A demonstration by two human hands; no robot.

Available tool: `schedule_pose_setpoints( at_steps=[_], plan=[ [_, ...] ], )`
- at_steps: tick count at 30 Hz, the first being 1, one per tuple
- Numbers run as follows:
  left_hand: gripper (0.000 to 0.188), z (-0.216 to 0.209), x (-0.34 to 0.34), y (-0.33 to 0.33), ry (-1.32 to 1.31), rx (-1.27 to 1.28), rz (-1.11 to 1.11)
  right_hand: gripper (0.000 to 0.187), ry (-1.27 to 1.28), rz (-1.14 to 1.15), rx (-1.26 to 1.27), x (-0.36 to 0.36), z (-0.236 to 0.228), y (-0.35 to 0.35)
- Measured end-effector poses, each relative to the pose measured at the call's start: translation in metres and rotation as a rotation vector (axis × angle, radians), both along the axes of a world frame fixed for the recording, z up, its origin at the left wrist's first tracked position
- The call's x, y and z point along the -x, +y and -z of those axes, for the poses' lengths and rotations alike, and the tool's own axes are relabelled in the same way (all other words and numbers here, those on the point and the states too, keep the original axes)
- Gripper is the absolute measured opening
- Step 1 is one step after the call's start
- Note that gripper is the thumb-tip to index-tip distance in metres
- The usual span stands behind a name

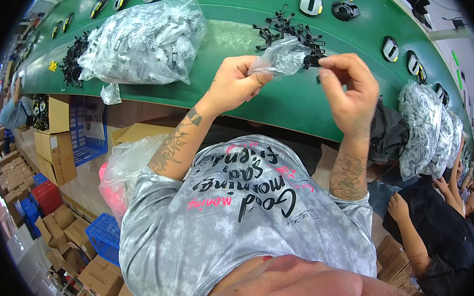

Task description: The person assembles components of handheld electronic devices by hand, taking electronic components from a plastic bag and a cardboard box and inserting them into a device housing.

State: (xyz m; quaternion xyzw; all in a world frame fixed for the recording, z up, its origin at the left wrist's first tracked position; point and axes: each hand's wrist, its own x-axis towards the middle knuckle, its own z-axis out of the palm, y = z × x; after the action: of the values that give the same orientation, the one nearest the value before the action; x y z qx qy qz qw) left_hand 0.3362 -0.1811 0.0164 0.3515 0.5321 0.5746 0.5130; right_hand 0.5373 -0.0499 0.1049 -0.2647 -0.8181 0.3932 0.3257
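My left hand [238,82] is closed on the gathered edge of a small clear plastic bag [284,56], held over the near side of the green table. To its right, my right hand [352,90] pinches a small black plastic part [312,61] between thumb and fingertips, right beside the bag. Whether the part touches the bag's mouth I cannot tell. Just beyond the bag lies a loose pile of black plastic clips [288,27], partly hidden by it.
A big clear sack of bagged pieces [145,45] sits on the green table [227,36] at left, beside more black parts [74,56]. Black-and-yellow devices [311,1] line the far side. Stuffed plastic bags [420,129] and a co-worker's arm [411,229] are at right.
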Motion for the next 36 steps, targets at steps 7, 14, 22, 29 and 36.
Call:
schedule_pose_setpoints(
  at_steps=[7, 14, 22, 29, 36],
  plan=[
    [0.013, 0.000, -0.015, 0.010, 0.133, -0.108, 0.091, 0.019, -0.267, -0.273, 0.436, 0.011, -0.003, 0.010],
    [0.020, -0.017, 0.004, 0.007, -0.089, 0.151, 0.064, 0.019, 0.299, -0.131, 0.877, 0.003, 0.045, 0.022],
    [0.027, 0.003, -0.003, 0.010, 0.086, -0.085, 0.086, 0.017, 0.558, -0.111, 1.089, 0.003, 0.059, 0.015],
    [0.024, -0.014, 0.001, 0.026, -0.496, -0.202, -0.227, 0.020, 0.628, 0.024, 1.230, -0.006, 0.057, 0.016],
    [0.025, -0.012, 0.062, 0.075, 0.049, -0.199, -0.298, 0.020, 0.318, -0.155, 1.201, -0.037, 0.095, 0.018]
  ],
)
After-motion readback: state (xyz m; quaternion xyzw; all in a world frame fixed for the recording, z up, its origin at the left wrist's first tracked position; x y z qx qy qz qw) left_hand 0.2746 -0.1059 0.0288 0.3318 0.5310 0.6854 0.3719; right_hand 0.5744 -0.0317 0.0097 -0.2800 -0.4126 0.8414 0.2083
